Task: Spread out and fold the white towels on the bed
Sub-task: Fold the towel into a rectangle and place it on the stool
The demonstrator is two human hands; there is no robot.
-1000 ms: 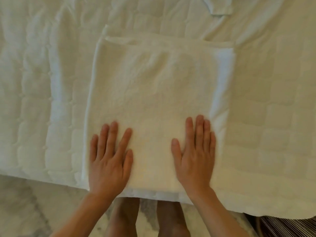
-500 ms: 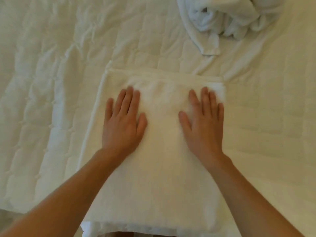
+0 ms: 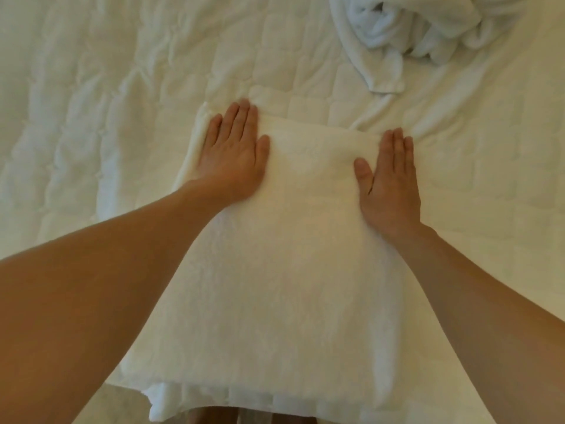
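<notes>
A folded towel (image 3: 290, 255) is laid flat on the bed (image 3: 91, 102), with its near edge at the bed's near side, where stacked layers can be seen. The left hand (image 3: 234, 157) is pressed palm-down on the far left corner, fingers straight and close together, fingertips at the far edge. The right hand (image 3: 389, 185) is laid flat on the far right corner (thumb spread inward), fingers straight. Nothing is gripped by either, and the hands are set well apart. A crumpled towel (image 3: 406, 29) is heaped on the bed at the upper right, apart from the folded one.
</notes>
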